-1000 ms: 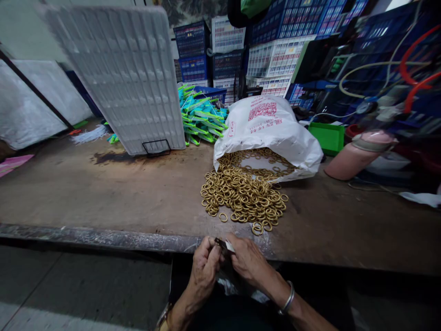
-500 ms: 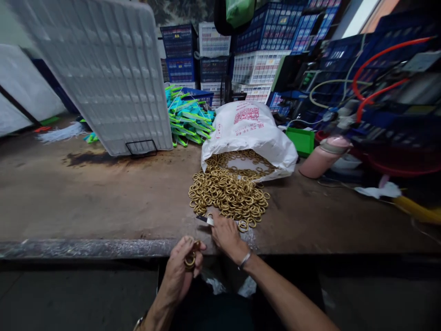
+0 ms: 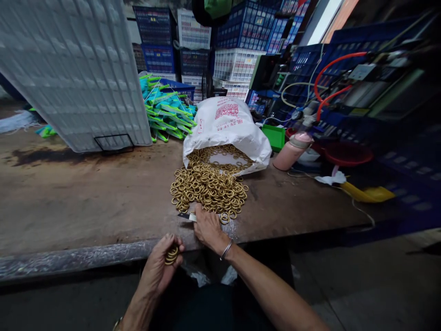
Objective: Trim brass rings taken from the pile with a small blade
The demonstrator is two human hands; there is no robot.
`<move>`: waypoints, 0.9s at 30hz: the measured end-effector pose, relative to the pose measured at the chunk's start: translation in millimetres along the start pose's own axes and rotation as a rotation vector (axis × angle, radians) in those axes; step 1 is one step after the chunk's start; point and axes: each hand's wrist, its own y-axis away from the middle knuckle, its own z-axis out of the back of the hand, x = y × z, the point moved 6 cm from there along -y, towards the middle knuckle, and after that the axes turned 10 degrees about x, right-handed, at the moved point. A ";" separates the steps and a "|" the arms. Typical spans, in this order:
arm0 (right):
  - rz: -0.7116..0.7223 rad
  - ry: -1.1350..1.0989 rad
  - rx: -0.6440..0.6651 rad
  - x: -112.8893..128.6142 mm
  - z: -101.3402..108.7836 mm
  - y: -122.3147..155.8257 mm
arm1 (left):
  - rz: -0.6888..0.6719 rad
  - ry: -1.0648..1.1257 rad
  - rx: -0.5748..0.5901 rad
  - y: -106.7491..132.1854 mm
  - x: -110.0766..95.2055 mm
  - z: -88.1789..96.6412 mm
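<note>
A heap of brass-coloured rings (image 3: pixel 208 186) spills from a white printed bag (image 3: pixel 225 126) onto the worn brown workbench (image 3: pixel 86 197). My left hand (image 3: pixel 160 266) is at the bench's front edge, fingers curled round a small stack of brass rings (image 3: pixel 171 254). My right hand (image 3: pixel 206 227), a metal bangle on its wrist, rests on the bench at the near edge of the heap and grips a small blade tool (image 3: pixel 186 216) whose tip points left.
A white moulded tray (image 3: pixel 74 69) leans upright at the back left. Green and blue plastic pieces (image 3: pixel 165 112) lie behind the bag. Stacked blue and white crates (image 3: pixel 234 41), a pink bottle (image 3: pixel 292 149), a green box (image 3: pixel 274 136), hoses and a yellow scoop (image 3: pixel 367 194) crowd the right.
My hands, joined over my lap a second ago, have parted. The right one reached forward to the ring heap with the blade; the left stayed back holding rings. The view swung right.
</note>
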 end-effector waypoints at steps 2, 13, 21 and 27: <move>0.078 -0.047 -0.008 1.1 -1.6 4.0 | -0.043 -0.128 0.011 -1.1 -0.1 -2.7; 0.306 -0.527 0.049 5.2 3.3 34.0 | -0.157 -0.540 0.045 -6.9 0.2 -24.9; 0.066 -1.152 0.208 -6.0 -26.7 27.9 | -0.329 -0.766 -0.032 -3.7 -6.3 -30.5; 0.031 -1.260 0.201 -13.8 -31.6 27.0 | -0.276 -0.713 0.072 -4.6 0.4 -39.7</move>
